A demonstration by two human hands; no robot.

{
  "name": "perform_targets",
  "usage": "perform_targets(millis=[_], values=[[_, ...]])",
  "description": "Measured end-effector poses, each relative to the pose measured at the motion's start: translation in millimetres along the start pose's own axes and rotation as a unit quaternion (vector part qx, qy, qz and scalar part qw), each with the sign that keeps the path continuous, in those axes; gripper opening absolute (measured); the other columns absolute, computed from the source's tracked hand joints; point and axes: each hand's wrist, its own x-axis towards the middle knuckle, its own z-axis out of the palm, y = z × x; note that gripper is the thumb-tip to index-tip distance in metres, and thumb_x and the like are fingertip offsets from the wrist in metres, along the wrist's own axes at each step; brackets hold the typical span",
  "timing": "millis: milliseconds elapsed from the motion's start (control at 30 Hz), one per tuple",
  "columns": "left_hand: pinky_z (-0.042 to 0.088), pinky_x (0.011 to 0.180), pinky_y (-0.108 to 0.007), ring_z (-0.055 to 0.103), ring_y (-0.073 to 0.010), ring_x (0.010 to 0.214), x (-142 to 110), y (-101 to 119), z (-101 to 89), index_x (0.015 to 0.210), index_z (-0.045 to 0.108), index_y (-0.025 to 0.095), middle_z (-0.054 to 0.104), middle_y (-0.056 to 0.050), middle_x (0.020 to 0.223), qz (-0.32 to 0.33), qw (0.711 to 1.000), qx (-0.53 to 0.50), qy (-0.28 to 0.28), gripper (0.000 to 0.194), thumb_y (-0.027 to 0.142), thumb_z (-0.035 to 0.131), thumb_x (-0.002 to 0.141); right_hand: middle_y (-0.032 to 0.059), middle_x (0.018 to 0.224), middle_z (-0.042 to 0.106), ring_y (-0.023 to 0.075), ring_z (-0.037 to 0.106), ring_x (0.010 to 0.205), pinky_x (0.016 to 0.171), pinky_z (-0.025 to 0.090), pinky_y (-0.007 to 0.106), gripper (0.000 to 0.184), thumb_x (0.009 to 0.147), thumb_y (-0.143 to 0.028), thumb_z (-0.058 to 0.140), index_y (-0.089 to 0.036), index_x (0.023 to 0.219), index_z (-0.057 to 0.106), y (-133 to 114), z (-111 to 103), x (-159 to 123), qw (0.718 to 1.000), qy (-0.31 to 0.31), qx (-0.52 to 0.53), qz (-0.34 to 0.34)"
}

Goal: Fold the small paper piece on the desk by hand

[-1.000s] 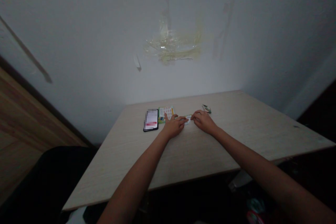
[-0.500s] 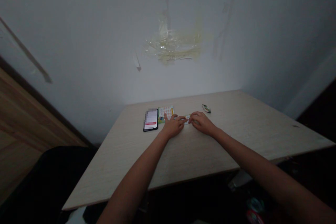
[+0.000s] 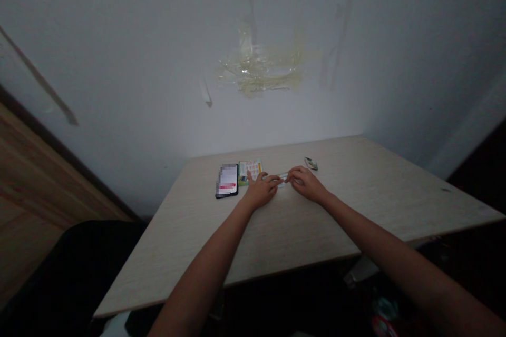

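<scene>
My left hand (image 3: 261,189) lies on the light wooden table (image 3: 300,221), its fingers pressed on the left end of a small pale strip of paper (image 3: 283,176). From the right, my right hand (image 3: 306,183) pinches the other end of the same strip with curled fingers. Both hands meet at the far middle of the table. Most of the strip is hidden under the fingers.
A black phone (image 3: 227,180) with a lit screen lies left of my hands, with a colourful printed card (image 3: 250,170) beside it. A small folded green piece (image 3: 310,163) sits just behind my right hand. The white wall carries old tape marks.
My right hand slid slightly left along the strip, then back a little. My left hand has stayed where it was.
</scene>
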Motion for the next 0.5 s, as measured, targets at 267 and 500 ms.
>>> perform_targets(millis=[267,500], values=[[-0.003,0.102,-0.085,0.035,-0.0329,0.136,-0.1,-1.8,3.0,0.137,0.049,0.048,0.053,0.005,0.145,0.0,1.0,0.0,0.009,0.041,0.037,0.037,0.1,0.0071,0.103,0.064,0.0205,0.059,0.104,0.096,0.045,0.038,0.022,0.086,-0.008,0.055,-0.022,0.096,0.07,-0.7,1.0,0.4,0.999,-0.029,-0.012,-0.015],[-0.004,0.102,-0.084,0.035,-0.0324,0.137,0.4,-1.8,2.9,0.138,0.048,0.05,0.052,0.006,0.145,-0.005,1.0,0.0,0.002,0.042,0.036,0.037,0.1,0.007,0.103,0.064,0.0199,0.059,0.105,0.097,0.045,0.039,0.022,0.086,-0.007,0.056,-0.022,0.095,0.069,-4.0,-0.5,-0.3,0.997,-0.048,0.013,-0.052]])
